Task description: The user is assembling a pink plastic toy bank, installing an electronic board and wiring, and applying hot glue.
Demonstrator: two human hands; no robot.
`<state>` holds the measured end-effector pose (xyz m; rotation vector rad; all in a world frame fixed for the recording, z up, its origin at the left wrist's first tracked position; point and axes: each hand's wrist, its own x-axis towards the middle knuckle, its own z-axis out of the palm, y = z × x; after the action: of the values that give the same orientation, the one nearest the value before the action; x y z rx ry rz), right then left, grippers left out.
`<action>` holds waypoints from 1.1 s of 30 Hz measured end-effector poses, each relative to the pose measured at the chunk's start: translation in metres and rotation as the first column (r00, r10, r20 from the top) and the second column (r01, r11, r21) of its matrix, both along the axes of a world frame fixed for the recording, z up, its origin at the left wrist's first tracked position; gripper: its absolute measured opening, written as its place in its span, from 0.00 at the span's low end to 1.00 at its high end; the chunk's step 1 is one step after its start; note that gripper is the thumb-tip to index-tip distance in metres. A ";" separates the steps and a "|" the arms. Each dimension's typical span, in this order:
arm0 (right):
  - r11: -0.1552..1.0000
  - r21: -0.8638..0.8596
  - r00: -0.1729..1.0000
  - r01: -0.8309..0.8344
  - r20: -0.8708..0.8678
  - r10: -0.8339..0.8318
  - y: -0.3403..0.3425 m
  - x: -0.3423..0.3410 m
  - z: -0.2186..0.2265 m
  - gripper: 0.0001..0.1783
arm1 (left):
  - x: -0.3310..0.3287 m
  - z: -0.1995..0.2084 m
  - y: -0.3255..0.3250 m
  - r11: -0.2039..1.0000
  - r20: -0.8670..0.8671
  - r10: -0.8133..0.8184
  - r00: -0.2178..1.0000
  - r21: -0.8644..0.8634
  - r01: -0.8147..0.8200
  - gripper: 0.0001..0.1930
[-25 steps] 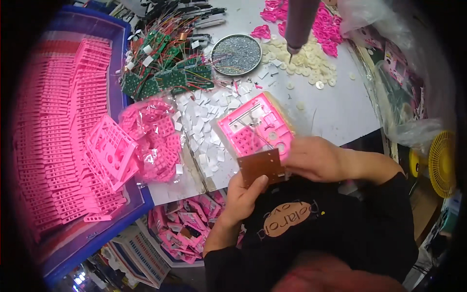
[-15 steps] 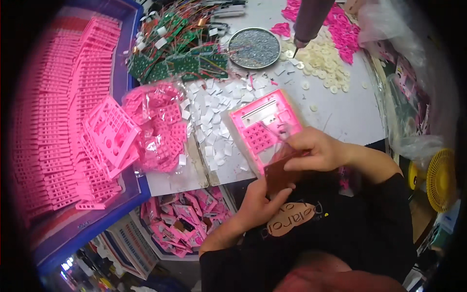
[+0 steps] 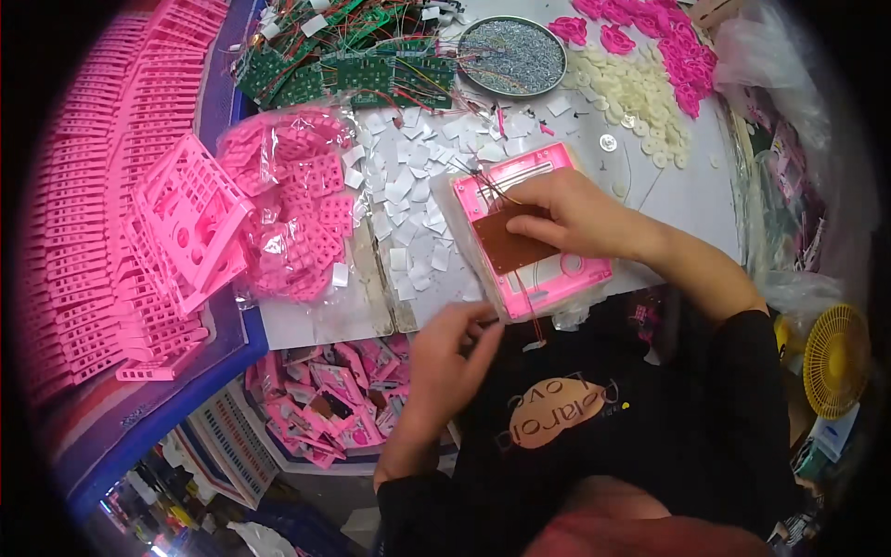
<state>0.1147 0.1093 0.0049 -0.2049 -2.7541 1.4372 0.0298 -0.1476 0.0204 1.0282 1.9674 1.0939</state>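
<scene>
In front of me a pink plastic casing (image 3: 583, 278) lies face down, its inside up, on a pale pad at the table's near edge. My right hand (image 3: 571, 213) presses a brown circuit board (image 3: 506, 249) onto the casing, thumb on top and fingers over its far edge. Thin wires come out from the board's far side and hang over the casing's near edge. Beside the casing's near left corner is my left hand (image 3: 445, 357), fingers loosely bent and apart, with nothing visible in it.
White square pieces (image 3: 408, 186) lie scattered left of the casing. Farther off are green circuit boards (image 3: 371, 79) with wires, a round tin of screws (image 3: 512, 56), cream discs (image 3: 640, 111) and pink parts (image 3: 687, 60). A bag of pink keypads (image 3: 297, 204) and a blue crate (image 3: 227, 357) stand left.
My right hand has carried the brown board away from my body onto the casing. My left hand has let go of the board and moved left. The view has shifted, and the hanging screwdriver is out of it.
</scene>
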 end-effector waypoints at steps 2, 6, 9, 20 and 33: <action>0.989 0.146 1.000 0.017 -0.028 -0.013 -0.004 -0.002 -0.003 0.14 | -0.007 -0.004 0.004 1.000 -0.107 0.015 0.994 0.022 -0.013 0.13; 0.926 0.377 0.999 0.031 0.025 -0.043 -0.012 -0.004 0.003 0.18 | -0.017 -0.006 0.033 0.975 -0.487 -0.109 0.867 0.116 0.188 0.18; 0.773 0.594 0.974 0.223 -0.160 -0.158 -0.018 -0.007 0.019 0.23 | -0.012 -0.012 0.040 0.947 -0.684 -0.225 0.694 0.015 0.321 0.25; 0.592 0.796 0.982 -0.122 0.009 0.191 -0.047 0.036 0.017 0.27 | -0.015 -0.012 0.045 0.926 -0.717 -0.321 0.618 -0.101 0.364 0.27; 0.539 0.824 0.968 -0.177 0.048 0.244 -0.048 0.032 0.022 0.26 | -0.098 0.000 0.254 0.923 -0.723 -0.004 0.691 0.263 0.281 0.08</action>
<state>0.1463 0.0617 0.0271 0.2232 -3.0947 -0.0078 -0.0682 0.1060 0.0204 2.0292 2.2360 1.0730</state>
